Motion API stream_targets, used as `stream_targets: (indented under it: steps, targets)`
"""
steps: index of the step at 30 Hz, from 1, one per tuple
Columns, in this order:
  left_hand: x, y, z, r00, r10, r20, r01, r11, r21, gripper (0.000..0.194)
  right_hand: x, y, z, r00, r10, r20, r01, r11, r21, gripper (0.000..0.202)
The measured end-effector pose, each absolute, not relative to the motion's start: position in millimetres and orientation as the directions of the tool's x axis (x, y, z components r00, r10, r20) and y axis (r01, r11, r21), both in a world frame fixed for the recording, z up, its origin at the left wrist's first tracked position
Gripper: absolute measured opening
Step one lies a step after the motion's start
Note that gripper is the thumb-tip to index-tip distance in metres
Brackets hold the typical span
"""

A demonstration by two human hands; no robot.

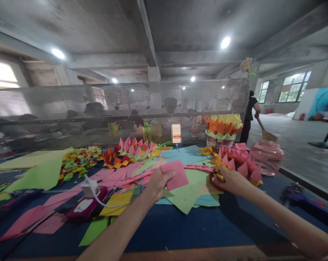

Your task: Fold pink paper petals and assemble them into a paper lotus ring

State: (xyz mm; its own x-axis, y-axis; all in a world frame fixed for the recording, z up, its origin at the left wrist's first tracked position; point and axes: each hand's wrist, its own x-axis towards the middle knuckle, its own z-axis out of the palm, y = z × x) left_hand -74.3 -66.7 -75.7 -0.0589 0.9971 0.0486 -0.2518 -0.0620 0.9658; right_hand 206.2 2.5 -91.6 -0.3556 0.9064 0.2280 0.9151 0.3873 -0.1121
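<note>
My left hand (160, 181) pinches a pink paper square (176, 174) above the middle of the blue table (202, 232). Under the square lie light green sheets (184, 197) and light blue sheets (192, 154). To the right, my right hand (226, 178) is closed around the red handles of scissors (216, 181); their blades are hard to make out. Pink folded paper petals (242, 168) stand just beyond my right hand. Pink paper strips (109, 175) spread out left of my left hand.
A purple power strip (86, 208) with a white plug and cable sits left. Small folded pieces (79, 163) are heaped behind it. A pink jar (267, 157) and blue glue gun (310, 203) stand right. Behind is a perforated metal screen (142, 101); a person (251, 116) holds a broom.
</note>
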Motion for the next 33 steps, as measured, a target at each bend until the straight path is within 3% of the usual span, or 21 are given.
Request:
stream_targets:
  steps: [7, 11, 14, 17, 20, 27, 33]
  targets:
    - [-77.0, -67.2, -73.2, -0.072, 0.995, 0.069, -0.294, -0.088, 0.952, 0.03, 224.4, -12.6, -84.0, -0.156, 0.963, 0.221, 0.98, 0.179, -0.088, 0.047]
    - [-77.4, -66.6, -71.7, -0.069, 0.995, 0.078, -0.297, -0.095, 0.95, 0.03, 229.7, -33.0, -72.6, -0.134, 0.938, 0.32, 0.942, 0.221, -0.254, 0.062]
    - [-79.6, -65.7, -69.7, -0.078, 0.994, 0.074, -0.292, -0.094, 0.952, 0.033, 219.8, -41.8, -66.5, -0.17, 0.926, 0.336, 0.796, 0.33, -0.507, 0.067]
    - [-83.8, -63.3, -69.2, -0.094, 0.992, 0.088, -0.304, -0.112, 0.946, 0.036, 196.7, -41.7, -66.8, -0.291, 0.882, 0.371, 0.501, 0.471, -0.726, 0.054]
    - [-87.3, -59.8, -72.5, -0.122, 0.988, 0.092, -0.321, -0.127, 0.938, 0.036, 164.4, -32.6, -68.4, -0.341, 0.854, 0.393, 0.382, 0.507, -0.773, 0.038]
    - [-88.2, -53.9, -85.0, -0.136, 0.984, 0.114, -0.339, -0.154, 0.928, 0.035, 93.0, -9.8, -59.5, -0.298, 0.868, 0.397, 0.066, 0.434, -0.898, 0.048]
    - [-89.0, -60.6, -73.2, -0.167, 0.981, 0.103, -0.395, -0.162, 0.904, 0.034, 93.9, -32.0, -63.9, -0.39, 0.866, 0.312, 0.13, 0.387, -0.913, 0.042]
